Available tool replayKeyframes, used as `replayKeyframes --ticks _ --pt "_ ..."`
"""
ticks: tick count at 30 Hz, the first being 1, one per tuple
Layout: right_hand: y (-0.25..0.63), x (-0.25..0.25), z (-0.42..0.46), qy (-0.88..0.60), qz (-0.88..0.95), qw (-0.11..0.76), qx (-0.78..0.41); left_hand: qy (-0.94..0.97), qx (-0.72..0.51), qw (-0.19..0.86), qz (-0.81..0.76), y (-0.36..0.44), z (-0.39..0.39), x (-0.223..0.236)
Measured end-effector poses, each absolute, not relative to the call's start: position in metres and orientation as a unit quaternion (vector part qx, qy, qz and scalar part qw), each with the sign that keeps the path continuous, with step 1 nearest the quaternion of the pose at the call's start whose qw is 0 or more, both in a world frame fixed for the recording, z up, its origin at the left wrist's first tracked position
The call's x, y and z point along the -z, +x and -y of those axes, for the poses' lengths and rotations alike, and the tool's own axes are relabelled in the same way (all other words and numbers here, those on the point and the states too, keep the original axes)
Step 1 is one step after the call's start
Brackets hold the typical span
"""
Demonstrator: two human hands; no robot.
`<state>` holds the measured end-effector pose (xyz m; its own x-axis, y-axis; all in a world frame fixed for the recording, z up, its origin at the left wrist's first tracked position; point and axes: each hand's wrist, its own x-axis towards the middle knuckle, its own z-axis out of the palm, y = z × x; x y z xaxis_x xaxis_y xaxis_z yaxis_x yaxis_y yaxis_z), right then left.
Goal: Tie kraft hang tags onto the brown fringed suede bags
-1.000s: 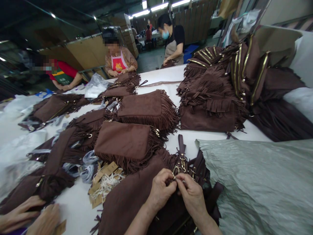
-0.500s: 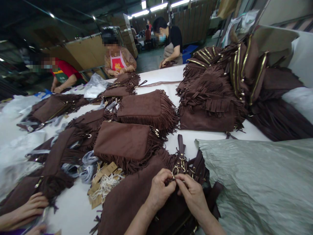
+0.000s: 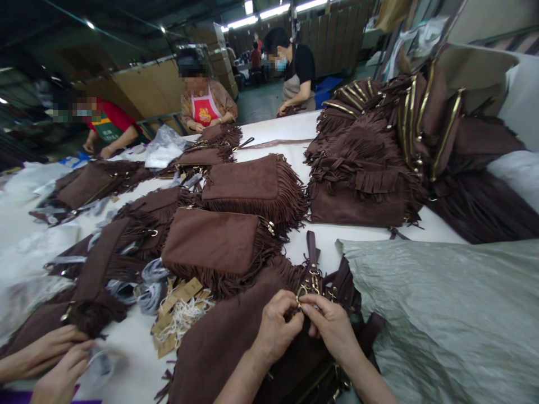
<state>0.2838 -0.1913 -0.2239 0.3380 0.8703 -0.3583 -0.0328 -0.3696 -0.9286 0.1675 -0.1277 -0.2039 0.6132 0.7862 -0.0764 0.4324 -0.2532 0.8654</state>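
Both my hands meet over the metal fittings of a dark brown fringed bag [image 3: 219,336] lying in front of me. The fingers of my left hand [image 3: 275,325] are pinched at a gold metal ring [image 3: 300,292]. From the other side, my right hand [image 3: 330,321] pinches at the same ring, its thumb and fingertips almost touching the left ones. A short brown wrist strap [image 3: 311,247] with gold clasps extends just beyond the ring. The exact contact between fingertips and metal is partly hidden by the fingers.
Cardboard tags with white strings [image 3: 177,320] lie left of the bag. Finished-looking fringed bags [image 3: 210,238] cover the table [image 3: 126,359], with a tall pile [image 3: 357,196] at right. Greenish plastic sheeting [image 3: 455,303] lies nearby. A co-worker's hands [image 3: 54,359] are at lower left; others stand across.
My hands stay at the ring, with only a slight shift of the right fingers. At lower left, the co-worker's hands have moved up and right, and a clear plastic piece now shows there.
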Motion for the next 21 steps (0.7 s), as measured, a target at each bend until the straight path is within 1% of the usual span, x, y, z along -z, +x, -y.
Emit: replayKeyframes --ticks 7,10,15,21 --pt "0.296 0.227 0.193 -0.636 0.376 0.438 -0.511 0.807 -0.202 0.409 -0.376 0.168 0.135 0.202" --pt "0.3 0.226 0.195 -0.617 0.405 0.415 -0.533 0.798 -0.221 0.402 -0.39 0.168 0.139 0.204" --pt "0.304 0.222 0.197 -0.605 0.455 0.396 -0.52 0.796 -0.223 0.404 -0.391 0.167 0.14 0.208" --pt "0.306 0.221 0.197 -0.623 0.427 0.375 -0.538 0.806 -0.214 0.388 -0.393 0.168 0.142 0.207"
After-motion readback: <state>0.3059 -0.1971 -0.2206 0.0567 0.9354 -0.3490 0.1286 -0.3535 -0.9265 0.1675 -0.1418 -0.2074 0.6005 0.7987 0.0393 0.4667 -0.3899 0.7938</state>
